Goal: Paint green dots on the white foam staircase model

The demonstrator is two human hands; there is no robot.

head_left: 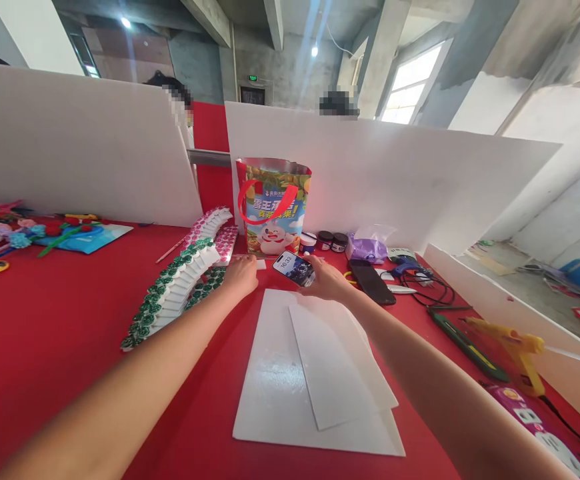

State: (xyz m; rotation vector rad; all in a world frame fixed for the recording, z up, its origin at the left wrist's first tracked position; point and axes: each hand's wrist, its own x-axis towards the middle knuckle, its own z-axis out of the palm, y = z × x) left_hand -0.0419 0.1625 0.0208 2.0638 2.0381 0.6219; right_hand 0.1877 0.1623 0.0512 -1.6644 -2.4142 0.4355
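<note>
My right hand [323, 277] is closed round the lower right end of a phone [294, 268], whose lit screen shows 16:33. To its left, my left hand [241, 276] has its fingers curled down at the red table in front of a colourful bag [275, 217]; whatever they hold, if anything, is hidden. Beside that hand lie curved white folded pieces edged with green [170, 293] and pink [209, 225] decorations. White sheets [275, 373] overlap on the table between my forearms.
Small jars [325, 240], a purple packet [367, 248] and a black phone [371, 282] are right of the bag. Farther right lie a green cutter [467, 345], a yellow glue gun [515, 343] and a power strip [535, 427]. White boards [395, 180] stand behind.
</note>
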